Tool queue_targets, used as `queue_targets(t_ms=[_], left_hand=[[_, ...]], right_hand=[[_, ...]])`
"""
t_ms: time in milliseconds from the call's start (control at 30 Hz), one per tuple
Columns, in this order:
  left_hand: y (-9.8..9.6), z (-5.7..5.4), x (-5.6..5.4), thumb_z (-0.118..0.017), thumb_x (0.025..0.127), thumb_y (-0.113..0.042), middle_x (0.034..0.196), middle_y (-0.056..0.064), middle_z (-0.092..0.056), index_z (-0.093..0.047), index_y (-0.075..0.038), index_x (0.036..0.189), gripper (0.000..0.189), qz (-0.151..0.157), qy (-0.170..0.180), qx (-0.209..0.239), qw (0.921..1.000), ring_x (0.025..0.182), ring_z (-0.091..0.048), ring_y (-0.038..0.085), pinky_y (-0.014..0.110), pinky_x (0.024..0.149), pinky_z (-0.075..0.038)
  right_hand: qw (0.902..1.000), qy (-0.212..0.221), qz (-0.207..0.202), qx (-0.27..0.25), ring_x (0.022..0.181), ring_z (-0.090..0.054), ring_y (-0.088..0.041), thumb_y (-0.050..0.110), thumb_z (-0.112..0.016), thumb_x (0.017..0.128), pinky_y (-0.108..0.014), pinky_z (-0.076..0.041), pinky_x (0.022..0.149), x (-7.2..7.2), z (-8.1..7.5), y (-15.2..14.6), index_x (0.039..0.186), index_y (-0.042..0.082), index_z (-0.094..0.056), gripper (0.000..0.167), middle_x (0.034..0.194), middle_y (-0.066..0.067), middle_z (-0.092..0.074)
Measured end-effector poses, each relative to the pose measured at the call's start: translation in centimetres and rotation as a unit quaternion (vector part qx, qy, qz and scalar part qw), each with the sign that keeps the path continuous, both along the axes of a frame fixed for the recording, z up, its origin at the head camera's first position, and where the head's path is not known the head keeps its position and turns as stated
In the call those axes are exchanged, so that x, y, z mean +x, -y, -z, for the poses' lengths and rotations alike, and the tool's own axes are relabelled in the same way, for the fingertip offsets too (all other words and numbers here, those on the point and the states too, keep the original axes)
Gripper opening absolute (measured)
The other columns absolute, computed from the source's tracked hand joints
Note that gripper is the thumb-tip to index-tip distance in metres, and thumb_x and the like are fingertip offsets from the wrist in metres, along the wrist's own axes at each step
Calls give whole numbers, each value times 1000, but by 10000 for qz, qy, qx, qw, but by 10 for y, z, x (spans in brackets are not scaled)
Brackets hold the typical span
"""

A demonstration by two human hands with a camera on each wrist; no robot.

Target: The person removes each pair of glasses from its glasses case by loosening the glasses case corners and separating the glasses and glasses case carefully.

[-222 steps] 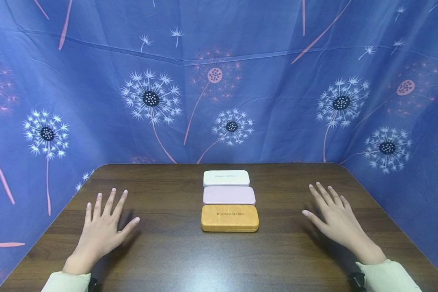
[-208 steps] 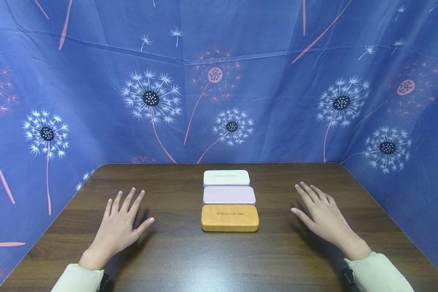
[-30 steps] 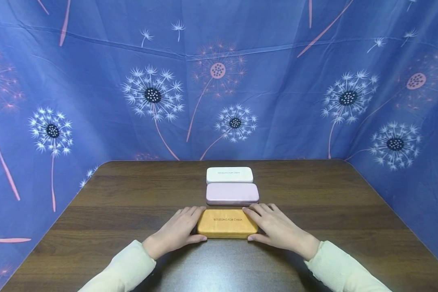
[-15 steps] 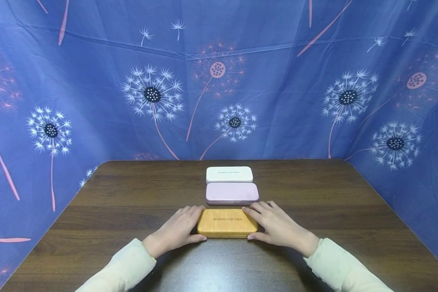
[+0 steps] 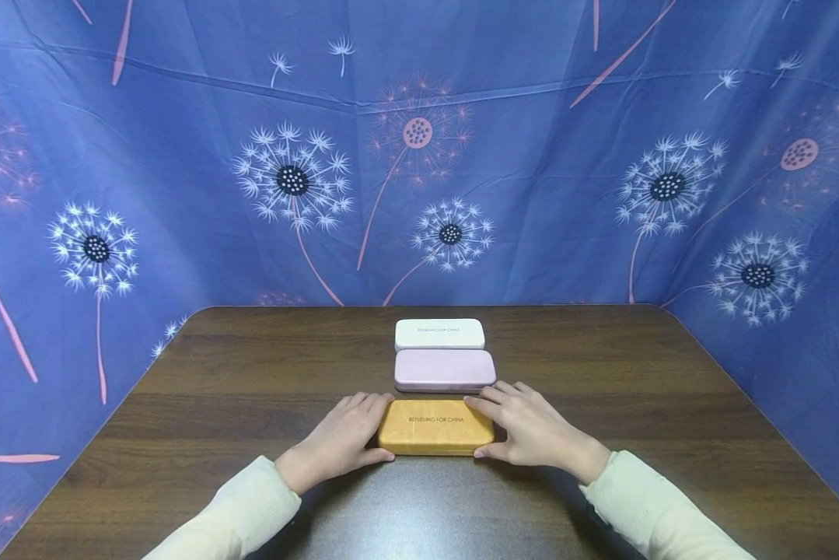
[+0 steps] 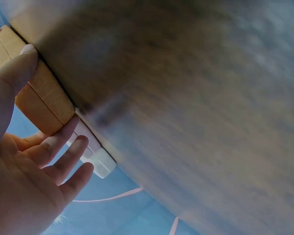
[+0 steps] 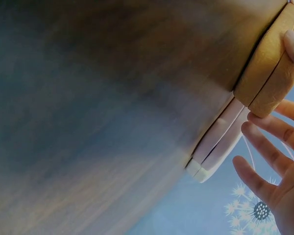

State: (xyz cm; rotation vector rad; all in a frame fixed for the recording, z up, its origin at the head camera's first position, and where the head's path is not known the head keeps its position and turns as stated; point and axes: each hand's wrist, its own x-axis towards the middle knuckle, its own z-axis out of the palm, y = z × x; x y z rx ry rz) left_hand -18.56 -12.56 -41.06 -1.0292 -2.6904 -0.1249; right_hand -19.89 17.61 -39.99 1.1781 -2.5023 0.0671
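A mustard-yellow glasses case (image 5: 436, 437) with dark lettering lies on the table, held from both ends. My left hand (image 5: 337, 442) grips its left end, thumb on the front side and fingers at the back corner. At the right end, my right hand (image 5: 535, 429) pinches it the same way, the other fingers spread behind. In the left wrist view, the thumb presses the yellow case (image 6: 49, 100) near its seam. The right wrist view shows the yellow case (image 7: 267, 66) with the right thumb on its side and a fingertip at its end corner.
Beyond a narrow gap lies a lilac glasses case (image 5: 445, 369). A white glasses case (image 5: 439, 333) with lettering sits right behind it. The brown wooden table (image 5: 265, 350) ends at a blue curtain (image 5: 531, 257) with dandelion prints.
Both hands have come in from the sides and taken hold of the yellow case. It has moved slightly towards me, away from the lilac one. Over the last second, the right hand's fingers lifted slightly.
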Motion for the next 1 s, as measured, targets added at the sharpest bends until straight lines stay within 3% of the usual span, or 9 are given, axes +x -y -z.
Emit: queue_targets(t_ms=[567, 1000], left_hand=[[-2, -3, 0, -74, 66, -51, 110, 8, -61, -47, -4, 120, 76, -75, -14, 98, 9999, 102, -55, 22, 39, 88, -46], [-2, -4, 1, -75, 66, -48, 112, 7, -60, -46, -4, 123, 78, -212, 350, 288, 9987, 105, -54, 22, 40, 90, -45]], right_hand=[[9996, 216, -38, -151, 95, -57, -13, 56, -71, 65, -31, -48, 70, -4, -2, -1, 118, 14, -61, 68, 104, 3, -63], [9970, 766, 92, -29, 97, -58, -14, 55, -69, 69, -33, -50, 74, -5, -11, -1, 119, 19, -59, 62, 107, 3, -62]])
